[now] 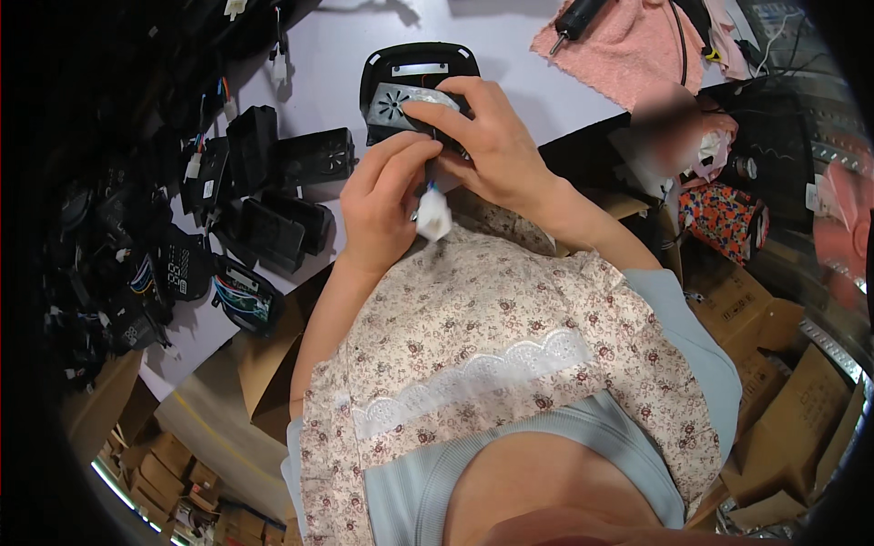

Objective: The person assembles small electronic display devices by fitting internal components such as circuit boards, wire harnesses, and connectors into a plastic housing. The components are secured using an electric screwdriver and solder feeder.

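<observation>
A black plastic housing (421, 56) sits at the table's near edge in front of me. Inside it shows a greyish cover piece (390, 106) with a flower-shaped slotted vent. My right hand (496, 146) is closed round the right side of this piece, index finger and thumb curled over it. My left hand (378, 196) has its fingertips pressed together at the piece's near edge; what lies between them is hidden. A white plug connector (435, 217) on a short cable hangs below the fingertips, in front of my floral apron (492, 291).
Black housings (314, 159) and wired units (244, 296) crowd the table's left side. A black electric screwdriver (575, 23) lies on a pink cloth (619, 55) at the far right. Cardboard boxes (728, 309) stand low on the right, near a flowery bag (724, 218). Another person's blurred form appears there.
</observation>
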The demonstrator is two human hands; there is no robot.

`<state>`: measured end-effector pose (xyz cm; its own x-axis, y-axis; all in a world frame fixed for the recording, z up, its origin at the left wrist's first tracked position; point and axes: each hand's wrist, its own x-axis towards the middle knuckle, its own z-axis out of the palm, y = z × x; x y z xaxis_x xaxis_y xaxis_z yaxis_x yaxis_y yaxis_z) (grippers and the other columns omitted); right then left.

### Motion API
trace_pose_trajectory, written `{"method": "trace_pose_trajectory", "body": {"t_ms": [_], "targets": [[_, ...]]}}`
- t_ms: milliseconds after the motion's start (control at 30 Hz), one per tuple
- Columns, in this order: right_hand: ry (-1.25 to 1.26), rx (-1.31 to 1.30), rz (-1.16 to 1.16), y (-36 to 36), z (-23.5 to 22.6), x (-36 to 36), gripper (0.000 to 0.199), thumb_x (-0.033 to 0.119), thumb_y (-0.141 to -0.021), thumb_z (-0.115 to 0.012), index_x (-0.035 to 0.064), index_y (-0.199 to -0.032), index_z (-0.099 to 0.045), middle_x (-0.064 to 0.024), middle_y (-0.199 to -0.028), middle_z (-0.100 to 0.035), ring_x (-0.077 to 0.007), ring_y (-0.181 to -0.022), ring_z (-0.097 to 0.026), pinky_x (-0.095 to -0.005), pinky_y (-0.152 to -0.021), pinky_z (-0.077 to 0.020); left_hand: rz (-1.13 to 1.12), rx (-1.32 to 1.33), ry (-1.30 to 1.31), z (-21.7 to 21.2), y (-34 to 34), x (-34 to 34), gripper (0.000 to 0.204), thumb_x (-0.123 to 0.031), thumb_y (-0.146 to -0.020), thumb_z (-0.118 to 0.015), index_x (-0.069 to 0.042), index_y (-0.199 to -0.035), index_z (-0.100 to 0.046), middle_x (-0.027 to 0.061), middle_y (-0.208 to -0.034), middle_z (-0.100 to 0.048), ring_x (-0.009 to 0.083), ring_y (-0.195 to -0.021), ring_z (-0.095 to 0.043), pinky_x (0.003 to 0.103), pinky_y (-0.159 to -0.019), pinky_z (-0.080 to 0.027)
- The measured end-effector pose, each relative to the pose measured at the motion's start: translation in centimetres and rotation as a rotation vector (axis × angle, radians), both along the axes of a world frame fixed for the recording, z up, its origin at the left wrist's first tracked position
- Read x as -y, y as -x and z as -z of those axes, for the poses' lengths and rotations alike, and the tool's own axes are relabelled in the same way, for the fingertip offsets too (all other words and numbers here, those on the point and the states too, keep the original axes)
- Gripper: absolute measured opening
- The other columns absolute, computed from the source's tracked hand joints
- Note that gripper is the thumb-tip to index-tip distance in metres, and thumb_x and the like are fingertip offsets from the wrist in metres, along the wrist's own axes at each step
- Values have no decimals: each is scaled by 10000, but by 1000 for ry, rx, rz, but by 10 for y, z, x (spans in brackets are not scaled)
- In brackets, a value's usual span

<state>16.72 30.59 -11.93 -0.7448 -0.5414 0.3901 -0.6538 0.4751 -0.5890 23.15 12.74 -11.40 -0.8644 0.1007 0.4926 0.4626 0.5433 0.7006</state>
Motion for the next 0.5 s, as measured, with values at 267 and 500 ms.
{"method": "trace_pose_trajectory", "body": {"t_ms": [267,500], "targets": [[-4,-10,17,2,9,-5,566,139,-782,-797,234,-1323,-657,-109,-1338,-551,-358,-1213,-507,-465,-1035,-446,-19,-136,3,-2,-5,-5,262,53,-737,-834,-32,-963,-731,133,-963,-709,234,-870,-681,346,-736,-546],[79,194,-20,10,4,-12,492,188,-856,-783,211,-1335,-667,-78,-1334,-563,-318,-1219,-491,-412,-1040,-437,-288,4,192,6,-6,1,600,-162,-756,-864,-83,-1291,-605,114,-1236,-597,313,-1143,-556,433,-973,-407]]}}
